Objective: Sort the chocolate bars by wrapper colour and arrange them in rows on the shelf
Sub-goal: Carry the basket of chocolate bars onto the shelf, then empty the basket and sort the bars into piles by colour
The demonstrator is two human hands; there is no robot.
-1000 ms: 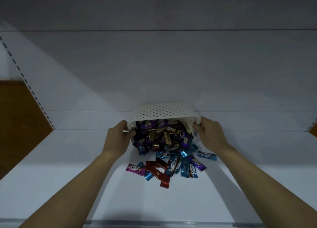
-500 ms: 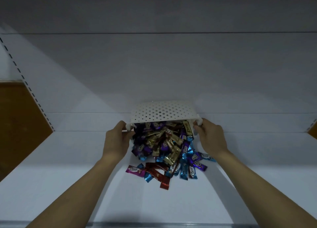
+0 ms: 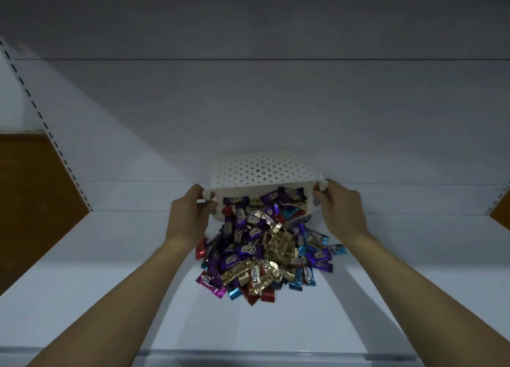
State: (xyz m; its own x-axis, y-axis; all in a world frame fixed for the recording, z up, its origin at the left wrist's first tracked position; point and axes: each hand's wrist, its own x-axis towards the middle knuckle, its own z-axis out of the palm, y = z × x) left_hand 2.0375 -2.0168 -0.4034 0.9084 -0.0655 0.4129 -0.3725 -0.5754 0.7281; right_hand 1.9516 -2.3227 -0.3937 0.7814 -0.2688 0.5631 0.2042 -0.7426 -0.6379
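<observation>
A white perforated basket (image 3: 262, 171) is tipped toward me, its bottom facing up, above the white shelf (image 3: 110, 297). My left hand (image 3: 190, 215) grips its left handle and my right hand (image 3: 339, 206) grips its right handle. Chocolate bars (image 3: 262, 256) in purple, gold, blue, red and pink wrappers spill from the basket's mouth into a mixed heap on the shelf between my forearms. Some purple and red bars still lie inside the basket. A pink bar (image 3: 205, 279) lies at the heap's front left.
The shelf's white back panel (image 3: 248, 113) rises behind the basket. A slotted upright (image 3: 41, 118) runs along the left side, with a brown wall (image 3: 33, 195) beyond it. The shelf's front edge (image 3: 248, 355) lies close to me.
The basket has tilted further and lifted, and many more bars, among them gold and purple ones, have slid out, making the heap on the shelf larger and closer to me.
</observation>
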